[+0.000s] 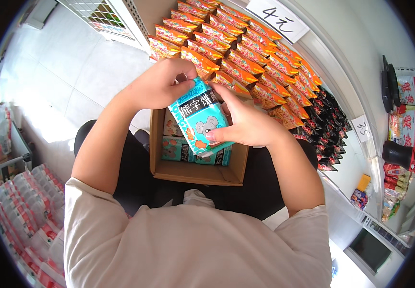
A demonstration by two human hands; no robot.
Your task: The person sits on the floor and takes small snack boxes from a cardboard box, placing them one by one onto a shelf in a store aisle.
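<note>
Between my two hands is a teal biscuit packet [203, 117] with a koala picture, tilted above an open cardboard box [198, 176]. My left hand [168, 82] pinches the packet's top end between thumb and fingers. My right hand [245, 120] grips its right side, the thumb lying on the printed front. Inside the box lie several more teal packets [173, 148], partly hidden by the held one. The box stands between my knees.
Rows of orange snack bags [243, 66] and black snack bags [324, 122] fill the shelf ahead and to the right, behind a price rail [322, 46]. A white wire rack [101, 18] stands upper left. Red-and-clear packages [31, 205] are stacked at the left.
</note>
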